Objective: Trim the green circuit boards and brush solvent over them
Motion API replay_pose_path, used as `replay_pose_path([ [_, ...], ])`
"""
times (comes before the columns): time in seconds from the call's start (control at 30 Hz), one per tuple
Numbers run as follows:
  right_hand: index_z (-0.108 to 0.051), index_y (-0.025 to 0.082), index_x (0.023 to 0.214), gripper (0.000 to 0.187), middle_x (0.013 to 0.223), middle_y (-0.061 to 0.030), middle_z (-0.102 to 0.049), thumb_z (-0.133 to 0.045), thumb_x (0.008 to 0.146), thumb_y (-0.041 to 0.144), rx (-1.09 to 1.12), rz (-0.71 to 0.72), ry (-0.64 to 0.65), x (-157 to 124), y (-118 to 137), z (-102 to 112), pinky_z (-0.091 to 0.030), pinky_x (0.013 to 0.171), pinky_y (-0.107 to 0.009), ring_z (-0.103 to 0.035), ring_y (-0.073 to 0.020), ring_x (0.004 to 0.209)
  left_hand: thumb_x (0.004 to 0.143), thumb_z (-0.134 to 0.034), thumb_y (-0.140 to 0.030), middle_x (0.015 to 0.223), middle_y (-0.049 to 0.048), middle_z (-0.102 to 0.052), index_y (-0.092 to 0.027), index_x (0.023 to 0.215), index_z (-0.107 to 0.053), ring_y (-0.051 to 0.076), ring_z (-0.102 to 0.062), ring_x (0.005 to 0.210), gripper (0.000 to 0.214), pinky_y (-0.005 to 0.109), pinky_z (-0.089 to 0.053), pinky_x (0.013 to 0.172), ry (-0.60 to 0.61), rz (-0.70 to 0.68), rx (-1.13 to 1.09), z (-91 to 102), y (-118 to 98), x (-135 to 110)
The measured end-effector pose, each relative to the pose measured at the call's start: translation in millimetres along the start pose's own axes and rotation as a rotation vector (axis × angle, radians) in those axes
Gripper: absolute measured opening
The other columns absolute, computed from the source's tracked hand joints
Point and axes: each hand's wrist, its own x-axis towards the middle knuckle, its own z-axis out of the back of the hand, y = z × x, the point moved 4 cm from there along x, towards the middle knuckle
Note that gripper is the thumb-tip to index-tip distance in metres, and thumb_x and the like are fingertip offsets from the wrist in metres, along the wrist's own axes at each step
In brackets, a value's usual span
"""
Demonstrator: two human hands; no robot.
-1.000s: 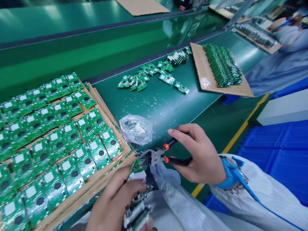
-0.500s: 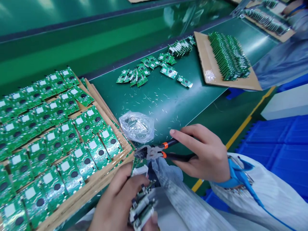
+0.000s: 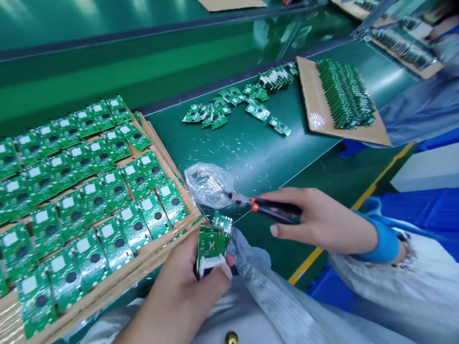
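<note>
Though hand-held, the circuit boards (image 3: 211, 246) show illegible print.

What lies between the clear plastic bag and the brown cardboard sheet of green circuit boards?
Head view: green belt dotted with white clippings, and loose green circuit boards nearer the sheet.

Low and near, a small stack of green circuit boards (image 3: 212, 246), edges squared, white connector along the near side, gripped upright in the left hand (image 3: 179, 291). Farther right, black-handled cutters (image 3: 276, 210) with orange collars, nearly level, steel tips pointed left, clasped in the right hand (image 3: 322, 220).
</note>
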Motion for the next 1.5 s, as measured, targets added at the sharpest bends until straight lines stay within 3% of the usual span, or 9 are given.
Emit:
replay_pose_path([
  [0.2,-0.056,0.016,0.126,0.065,0.104,-0.0149,-0.063,-0.062,0.070,0.047,-0.297,-0.374,-0.349,33.1,-56.2,2.0,-0.048,0.081,-0.045,-0.061,-0.0324,0.095,0.070,-0.072,-0.041,0.088,0.0056,-0.072,-0.022,0.099,-0.064,0.015,-0.060,0.066,0.036,0.024,-0.046,0.061,0.240,0.137,-0.588,4.9,27.4,-17.1],
  [0.3,-0.057,0.012,0.125,0.067,0.108,-0.0198,-0.061,-0.066,0.067,0.045,-0.369,-0.356,-0.413,49.7,-66.3,-5.2,-0.046,0.086,-0.050,-0.058,-0.0363,0.102,0.068,-0.074,-0.041,0.090,0.0085,-0.071,-0.020,0.100,-0.065,0.016,-0.062,0.067,0.039,0.022,-0.047,0.055,0.375,0.075,-0.763,7.2,33.7,-23.3],
  [0.43,-0.060,0.016,0.116,0.049,0.119,-0.0167,-0.059,-0.067,0.073,0.037,-0.205,0.101,-0.541,36.9,-17.0,-0.7,-0.044,0.095,-0.049,-0.054,-0.0304,0.113,0.072,-0.070,-0.038,0.093,0.0122,-0.070,-0.018,0.100,-0.065,0.014,-0.062,0.066,0.035,0.014,-0.042,0.046,0.580,-0.082,-0.969,6.4,29.9,-28.5],
  [0.53,-0.062,0.019,0.107,0.029,0.100,-0.0078,-0.067,-0.065,0.080,0.029,0.096,0.620,-0.297,12.4,53.2,-6.5,-0.052,0.085,-0.031,-0.063,-0.0164,0.097,0.074,-0.068,-0.037,0.091,0.0124,-0.071,-0.018,0.104,-0.064,0.009,-0.060,0.061,0.036,0.011,-0.040,0.050,0.766,-0.076,-1.036,8.0,25.3,-35.3],
  [0.63,-0.067,0.015,0.092,0.013,0.092,-0.0084,-0.067,-0.056,0.086,0.019,0.159,0.833,-0.094,1.3,108.9,-17.8,-0.053,0.077,-0.022,-0.064,-0.0109,0.085,0.073,-0.071,-0.038,0.090,0.0102,-0.072,-0.019,0.104,-0.065,0.005,-0.058,0.057,0.037,0.011,-0.041,0.052,0.831,-0.038,-1.042,14.0,27.8,-43.9],
  [0.77,-0.067,0.015,0.077,0.028,0.076,-0.0067,-0.067,-0.045,0.092,0.022,0.187,0.932,0.081,10.9,149.5,-25.8,-0.052,0.070,-0.021,-0.064,-0.0093,0.072,0.069,-0.074,-0.039,0.088,0.0101,-0.070,-0.015,0.099,-0.064,0.010,-0.062,0.060,0.040,0.013,-0.041,0.046,0.793,-0.139,-1.048,22.9,36.1,-60.0],
  [0.93,-0.063,0.017,0.071,0.027,0.065,-0.0007,-0.063,-0.054,0.088,0.034,0.240,0.721,0.248,55.7,181.1,-33.0,-0.047,0.053,-0.020,-0.058,-0.0087,0.058,0.064,-0.072,-0.041,0.094,0.0107,-0.066,-0.014,0.094,-0.059,0.017,-0.064,0.057,0.042,0.017,-0.037,0.037,0.567,-0.372,-1.008,56.2,48.8,-93.3],
  [1.17,-0.061,0.013,0.063,0.019,0.048,0.0075,-0.042,-0.059,0.080,0.022,-0.030,0.516,0.365,120.3,264.6,-106.8,-0.029,0.047,-0.019,-0.035,-0.0035,0.046,0.074,-0.063,-0.038,0.103,0.0092,-0.060,-0.018,0.104,-0.061,0.009,-0.059,0.064,0.036,0.014,-0.040,0.049,0.273,-0.635,-1.053,118.8,111.6,-158.9],
  [1.5,-0.070,0.018,0.093,0.027,0.089,-0.0071,-0.064,-0.050,0.083,0.034,-0.681,0.557,0.140,118.4,289.9,-143.8,-0.027,0.055,-0.026,-0.053,-0.0153,0.070,0.068,-0.070,-0.039,0.087,0.0054,-0.055,-0.016,0.096,-0.066,0.010,-0.060,0.059,0.036,0.014,-0.043,0.046,0.171,-0.559,-1.063,135.1,112.8,-166.7],
])
